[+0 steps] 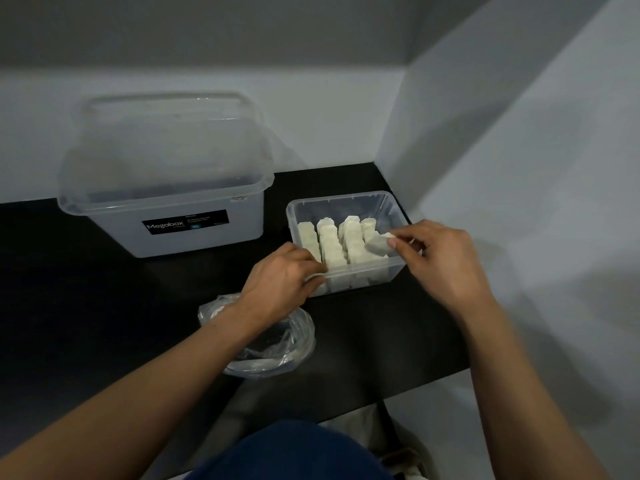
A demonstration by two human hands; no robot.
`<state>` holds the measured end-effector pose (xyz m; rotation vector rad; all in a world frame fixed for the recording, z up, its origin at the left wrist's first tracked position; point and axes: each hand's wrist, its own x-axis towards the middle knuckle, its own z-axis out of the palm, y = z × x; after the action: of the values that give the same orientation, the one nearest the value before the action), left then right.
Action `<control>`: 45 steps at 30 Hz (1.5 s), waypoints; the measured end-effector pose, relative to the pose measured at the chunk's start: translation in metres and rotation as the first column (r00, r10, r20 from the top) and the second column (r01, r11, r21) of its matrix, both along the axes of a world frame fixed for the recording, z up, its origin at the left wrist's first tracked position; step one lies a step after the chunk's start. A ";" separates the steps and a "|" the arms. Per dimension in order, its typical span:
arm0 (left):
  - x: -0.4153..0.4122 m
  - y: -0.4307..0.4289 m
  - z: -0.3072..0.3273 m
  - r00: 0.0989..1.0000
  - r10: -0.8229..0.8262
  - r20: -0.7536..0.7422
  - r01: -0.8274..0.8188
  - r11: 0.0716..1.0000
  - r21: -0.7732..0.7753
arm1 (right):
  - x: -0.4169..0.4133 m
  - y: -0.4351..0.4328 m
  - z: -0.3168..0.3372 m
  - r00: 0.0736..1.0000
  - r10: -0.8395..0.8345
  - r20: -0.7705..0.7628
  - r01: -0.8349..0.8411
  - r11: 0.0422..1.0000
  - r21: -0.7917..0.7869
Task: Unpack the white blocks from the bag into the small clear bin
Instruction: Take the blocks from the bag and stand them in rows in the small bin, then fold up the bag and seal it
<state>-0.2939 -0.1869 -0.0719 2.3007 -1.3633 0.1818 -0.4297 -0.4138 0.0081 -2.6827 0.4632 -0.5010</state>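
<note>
White blocks [332, 247] upright in small clear bin [341, 196], right hand [441, 263] pinching one

Small clear bin [341, 197]: rectangular, lidless, on desk between both hands; left hand [280, 278] grips its near-left corner. White blocks [332, 247]: off-white, elongated, standing in rows inside bin, just beyond left hand. One white block [378, 243]: pinched by right hand [443, 258], tilted, over bin's right side. Bag [273, 344]: clear plastic, crumpled, lying on desk under left wrist.
</note>
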 end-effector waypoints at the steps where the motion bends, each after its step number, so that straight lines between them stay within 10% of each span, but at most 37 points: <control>1: 0.000 -0.001 -0.001 1.000 0.012 0.024 -0.012 1.000 -0.003 | 0.002 -0.008 0.002 1.000 -0.026 0.011 0.026 1.000 -0.008; 9: -0.003 -0.007 -0.003 0.995 0.101 0.002 -0.101 0.995 0.011 | 0.056 -0.051 -0.005 0.979 0.022 -0.203 -0.041 0.995 -0.088; 15: -0.010 -0.008 0.001 0.988 0.149 -0.039 -0.149 0.989 0.008 | 0.099 -0.048 -0.029 0.744 0.258 -0.616 -0.314 0.949 0.019; 22: -0.015 -0.009 0.004 0.980 0.188 -0.060 -0.188 0.982 0.006 | 0.121 -0.045 -0.057 0.618 0.277 -0.735 -0.450 0.892 -0.043; 36: -0.018 -0.010 0.000 0.974 0.218 -0.054 -0.218 0.976 0.007 | 0.114 -0.053 -0.056 0.681 0.211 -0.701 -0.397 0.911 -0.111; 42: -0.022 -0.006 -0.007 0.974 0.225 -0.039 -0.225 0.974 0.004 | 0.057 -0.075 -0.051 0.975 0.186 -0.123 -0.176 0.980 0.089; 45: -0.024 -0.003 -0.015 0.969 0.243 -0.030 -0.244 0.970 -0.002 | 0.025 -0.080 -0.074 0.988 0.045 -0.146 0.009 0.936 0.352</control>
<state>-0.3174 -0.1904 -0.0868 2.4516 -1.0610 0.2281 -0.4050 -0.4942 -0.0661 -2.3829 0.5156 -0.1849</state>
